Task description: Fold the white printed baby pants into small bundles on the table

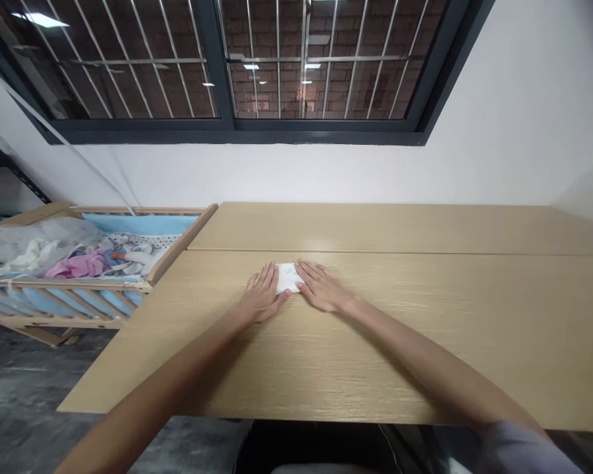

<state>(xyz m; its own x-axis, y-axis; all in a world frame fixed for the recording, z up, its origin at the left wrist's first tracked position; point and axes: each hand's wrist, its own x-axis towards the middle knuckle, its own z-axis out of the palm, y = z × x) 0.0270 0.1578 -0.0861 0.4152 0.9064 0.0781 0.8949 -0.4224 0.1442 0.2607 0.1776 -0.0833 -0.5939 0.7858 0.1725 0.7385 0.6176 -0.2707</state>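
Where the near edge of the table (425, 375) crosses the bottom of the view, a dark shape (316, 444) sits below it, cut off and too dim to name. A greyish sleeve (518, 447) at lower right is also cropped, only its end showing on the right arm. To the left, the grey floor (20, 395) runs out of view.

Farther up the tabletop, the 2 hands lie open and palm down, fingers extended and pointing away. The left hand (263, 296) and the right hand (321, 286) flank a small white piece (288, 279), which lies flat between them on the table. Fingers and thumbs meet or cover its 2 sides, so its full width is hidden; whether it is cloth or paper is hard to tell, and its faint marks are unreadable.

Beyond, a seam (400, 253) crosses the wood. At left stands a slatted wooden crib (182, 243), clipped by the frame, holding a pink cloth (76, 265) and whitish, translucent wrapping (44, 234) that obscures whatever is under it. Behind rises a white wall (326, 172) with a 2-pane window (227, 128), its top cut off; bars (278, 59) and reflections muddle the brickwork outside.
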